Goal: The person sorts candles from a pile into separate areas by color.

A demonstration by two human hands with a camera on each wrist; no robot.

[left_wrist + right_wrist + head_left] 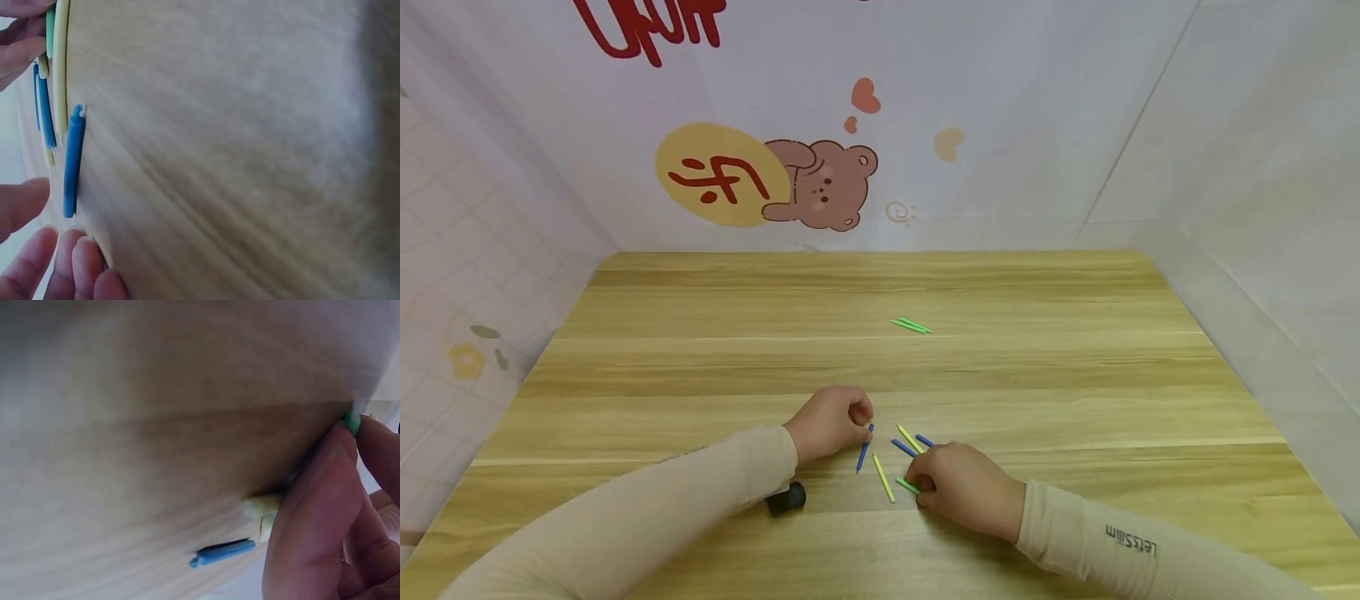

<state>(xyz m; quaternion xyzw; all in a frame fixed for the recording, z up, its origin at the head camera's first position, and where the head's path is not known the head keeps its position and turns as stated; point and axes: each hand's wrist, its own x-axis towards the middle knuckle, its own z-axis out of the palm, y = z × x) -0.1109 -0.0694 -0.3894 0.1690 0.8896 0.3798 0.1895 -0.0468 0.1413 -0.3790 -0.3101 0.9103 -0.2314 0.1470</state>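
Observation:
In the head view, my left hand [831,421] is at a thin blue candle [863,454] on the wooden table. The left wrist view has the thumb and fingers apart, just short of this blue candle [73,162]. My right hand [964,487] pinches a green candle [907,486] between thumb and finger, low over the table; its tip [353,422] pokes out in the right wrist view. A yellow candle [883,477] lies between the hands. Another yellow candle [908,437] and two blue candles [903,447] lie behind the right hand, which partly hides them.
Two green candles [912,326] lie side by side farther back on the table [700,358]. A small black object [786,498] is beside the left sleeve. A printed backdrop with a bear [831,187] rises behind the table's far edge.

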